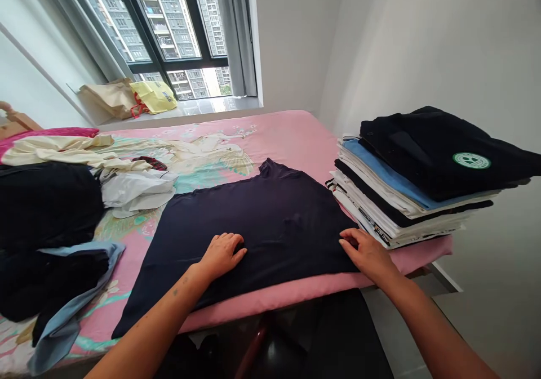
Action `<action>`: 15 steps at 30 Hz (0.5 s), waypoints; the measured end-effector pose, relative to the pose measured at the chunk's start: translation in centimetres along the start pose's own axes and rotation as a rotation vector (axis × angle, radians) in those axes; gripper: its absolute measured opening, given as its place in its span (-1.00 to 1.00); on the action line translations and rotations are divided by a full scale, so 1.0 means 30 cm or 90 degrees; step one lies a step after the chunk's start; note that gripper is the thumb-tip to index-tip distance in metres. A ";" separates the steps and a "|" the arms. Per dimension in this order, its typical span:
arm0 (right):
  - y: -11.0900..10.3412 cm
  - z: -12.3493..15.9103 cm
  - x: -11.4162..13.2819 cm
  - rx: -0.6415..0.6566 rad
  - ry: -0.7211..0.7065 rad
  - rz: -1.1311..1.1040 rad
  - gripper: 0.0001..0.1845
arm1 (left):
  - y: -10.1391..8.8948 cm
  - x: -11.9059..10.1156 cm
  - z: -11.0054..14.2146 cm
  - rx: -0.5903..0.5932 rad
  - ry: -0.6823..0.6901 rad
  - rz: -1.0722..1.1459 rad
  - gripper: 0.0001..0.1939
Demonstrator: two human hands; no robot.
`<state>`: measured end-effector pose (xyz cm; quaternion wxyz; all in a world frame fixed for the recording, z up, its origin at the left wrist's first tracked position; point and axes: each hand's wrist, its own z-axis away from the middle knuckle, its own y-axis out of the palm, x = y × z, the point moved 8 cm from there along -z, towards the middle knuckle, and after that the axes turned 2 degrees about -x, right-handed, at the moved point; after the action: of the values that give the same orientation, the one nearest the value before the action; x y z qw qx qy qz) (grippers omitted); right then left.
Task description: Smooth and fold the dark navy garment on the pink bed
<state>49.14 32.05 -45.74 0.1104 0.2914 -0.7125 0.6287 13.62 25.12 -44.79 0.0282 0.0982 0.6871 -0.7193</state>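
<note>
A dark navy T-shirt (253,221) lies spread on the bed, folded lengthwise, its collar pointing to the far side. My left hand (223,253) rests on the shirt near its front edge, fingers slightly bent and thumb apart, holding nothing. At the shirt's right end, my right hand (368,252) touches the cloth with thumb and forefinger a little apart. Close beyond that hand stands a tall stack of folded clothes (401,213). On top of the stack lies a black garment (414,148) with a round green and white badge.
Loose clothes lie at the left, among them a black garment (46,204), a white one (135,190) and a light blue one (59,328). The pink patterned bedsheet (287,128) runs to the window sill, where a paper bag (110,98) and a yellow bag (155,96) stand.
</note>
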 end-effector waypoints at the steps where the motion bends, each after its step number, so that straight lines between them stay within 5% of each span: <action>1: 0.029 -0.026 0.029 0.008 -0.031 0.003 -0.74 | -0.016 0.011 0.031 -0.032 0.000 -0.007 -0.75; 5: 0.104 -0.111 0.050 -0.019 -0.051 0.049 -0.69 | -0.025 -0.002 0.203 -0.114 0.066 0.018 -0.74; 8: 0.080 -0.105 -0.001 -0.036 -0.009 0.059 -0.66 | 0.015 0.016 0.345 -0.155 0.082 0.041 -0.77; 15: -0.036 0.117 -0.258 0.093 0.292 -0.006 -0.53 | 0.065 0.291 0.541 -0.348 -0.042 0.041 -0.75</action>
<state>56.72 30.77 -49.55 0.2512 0.1514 -0.6200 0.7277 3.75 9.71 -47.68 0.0988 0.0853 0.8509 -0.5088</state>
